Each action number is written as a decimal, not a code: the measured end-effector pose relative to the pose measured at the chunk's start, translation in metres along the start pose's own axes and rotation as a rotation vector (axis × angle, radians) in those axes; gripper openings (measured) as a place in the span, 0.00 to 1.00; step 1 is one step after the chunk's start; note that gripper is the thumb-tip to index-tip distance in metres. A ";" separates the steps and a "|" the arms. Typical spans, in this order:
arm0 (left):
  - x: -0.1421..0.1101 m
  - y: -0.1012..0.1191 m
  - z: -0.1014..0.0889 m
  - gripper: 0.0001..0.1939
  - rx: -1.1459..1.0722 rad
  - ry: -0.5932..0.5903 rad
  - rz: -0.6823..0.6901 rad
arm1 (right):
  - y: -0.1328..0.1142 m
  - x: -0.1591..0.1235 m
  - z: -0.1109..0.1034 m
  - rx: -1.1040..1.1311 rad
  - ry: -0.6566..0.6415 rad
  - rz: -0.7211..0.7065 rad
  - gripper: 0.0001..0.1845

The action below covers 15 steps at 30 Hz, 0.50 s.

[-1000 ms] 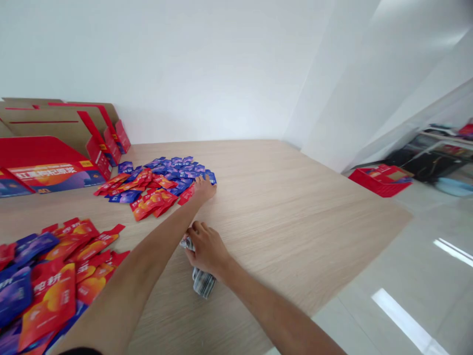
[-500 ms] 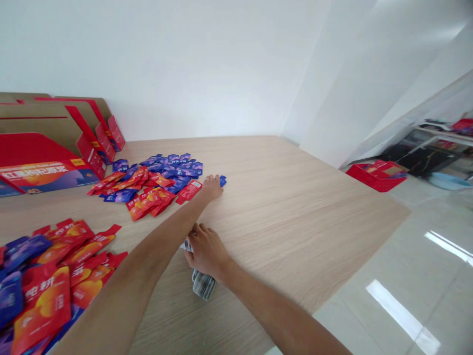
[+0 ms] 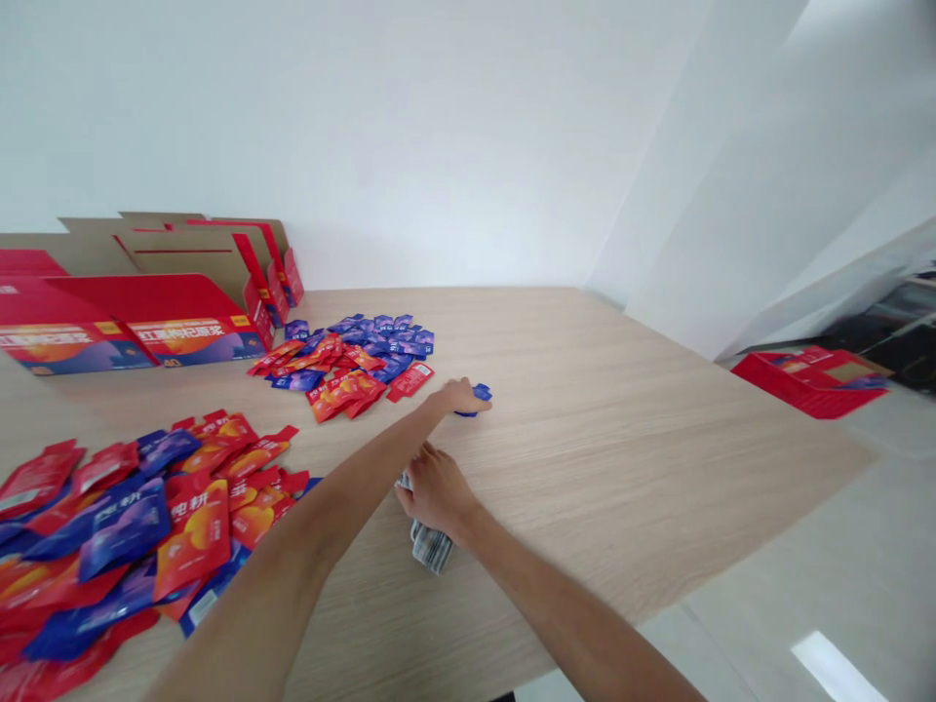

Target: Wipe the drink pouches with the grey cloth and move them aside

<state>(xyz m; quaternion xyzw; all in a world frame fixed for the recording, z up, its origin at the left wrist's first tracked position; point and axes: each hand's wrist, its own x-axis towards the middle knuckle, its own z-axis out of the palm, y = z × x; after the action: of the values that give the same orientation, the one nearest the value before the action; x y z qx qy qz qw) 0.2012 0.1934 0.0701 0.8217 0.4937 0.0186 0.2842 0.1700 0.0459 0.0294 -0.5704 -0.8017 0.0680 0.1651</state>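
My left hand is stretched out across the table past my right hand, its fingers closed on a small blue sachet whose far part sticks out. Closer to me, my right hand grips a stack of small grey-and-white printed cards low over the tabletop; my palm and fingers cover part of the stack. Just left of my left hand lies a red sachet, at the edge of a pile of blue sachets and orange-red sachets.
A larger heap of red and blue sachets covers the near left of the wooden table. Open red cardboard boxes stand at the back left by the white wall. Beyond the table's right edge is a red basket.
The view has swung left, so more boxes and sachets show. My left hand has drawn slightly towards me with the blue sachet. My right hand keeps its grip on the cards.
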 end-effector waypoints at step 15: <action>-0.165 -0.042 -0.012 0.24 -1.334 -0.286 -0.010 | 0.012 0.001 0.021 0.373 0.142 0.119 0.16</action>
<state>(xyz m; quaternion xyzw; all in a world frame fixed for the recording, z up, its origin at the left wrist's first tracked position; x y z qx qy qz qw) 0.0790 0.0780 0.1015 0.4627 0.3379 0.2089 0.7926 0.1731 0.0527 0.0067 -0.5797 -0.7265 0.1844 0.3196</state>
